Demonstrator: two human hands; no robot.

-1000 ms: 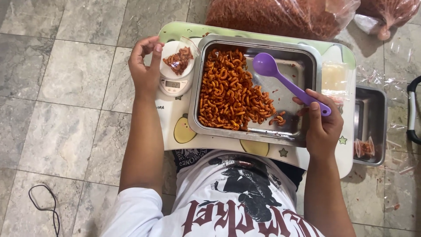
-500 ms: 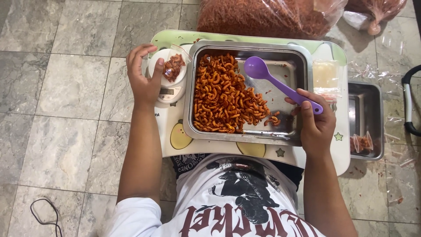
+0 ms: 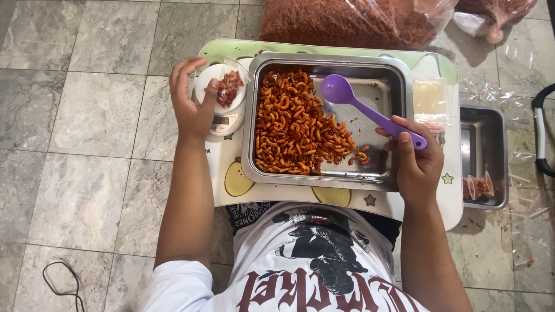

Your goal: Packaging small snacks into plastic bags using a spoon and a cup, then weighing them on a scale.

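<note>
A person seated on a tiled floor (image 3: 87,115) works over a small lap table (image 3: 451,196) printed with cartoon shapes. The left hand (image 3: 193,107) curls around a small clear bag (image 3: 231,86) of red-orange snack standing on a white scale (image 3: 222,121) at the table's far left corner, thumb and fingers pinching the bag's rim. The right hand (image 3: 416,164) is closed in a grip on the handle end of a purple scoop (image 3: 370,110), whose bowl hangs empty over the bare right half of a steel tray (image 3: 324,179). A heap of spiced macaroni curls (image 3: 295,124) fills the tray's left half, with a few stray pieces near the middle. Just right of the tray, a stack of empty clear bags (image 3: 429,98) lies on the table. A second, smaller steel tray (image 3: 485,156) sits on the floor to the right, holding a few filled packets (image 3: 477,186) at its near end. Large plastic sacks (image 3: 352,20) of the same snack lie beyond the table's far edge. A black cord (image 3: 60,283) curls on the floor at near left.
</note>
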